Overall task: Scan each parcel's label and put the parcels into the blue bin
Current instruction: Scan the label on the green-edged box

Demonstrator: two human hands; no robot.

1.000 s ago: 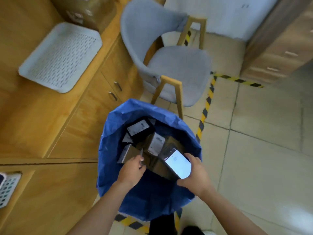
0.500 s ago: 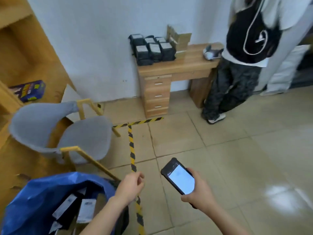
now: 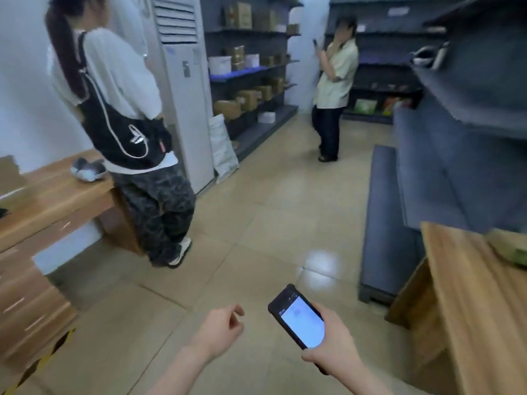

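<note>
The blue bin has left view; the loosely curled left hand holds nothing, the right hand grips the black lit-screen handheld scanner, probably fetching another parcel.

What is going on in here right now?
A person holds a handheld scanner with a lit screen in the right hand. The left hand is loosely curled and holds nothing. No parcel is in hand, and the blue bin is out of view. Two others stand nearby: one person against a wooden desk, another person by shelves of cardboard boxes.
</note>
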